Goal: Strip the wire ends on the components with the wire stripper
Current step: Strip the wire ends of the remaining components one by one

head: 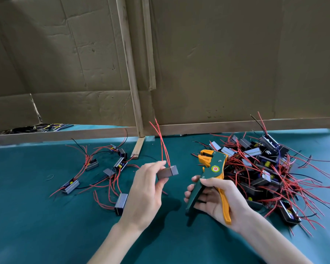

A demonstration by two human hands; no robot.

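Observation:
My left hand [147, 189] pinches a small dark box component [168, 172] between thumb and fingers above the green table. Its two red wires [161, 141] stick straight up. To the right, my right hand [215, 201] grips the green and orange wire stripper [212, 168] by its handles. The stripper's orange jaws point up and left, a short way from the held component and not touching its wires.
A big tangled pile of components [265, 172] with red and black wires lies at the right. Several separate components [103, 172] are spread at the left. A cardboard wall [217, 63] with a wooden rail [137, 103] closes the back of the green table [36, 225].

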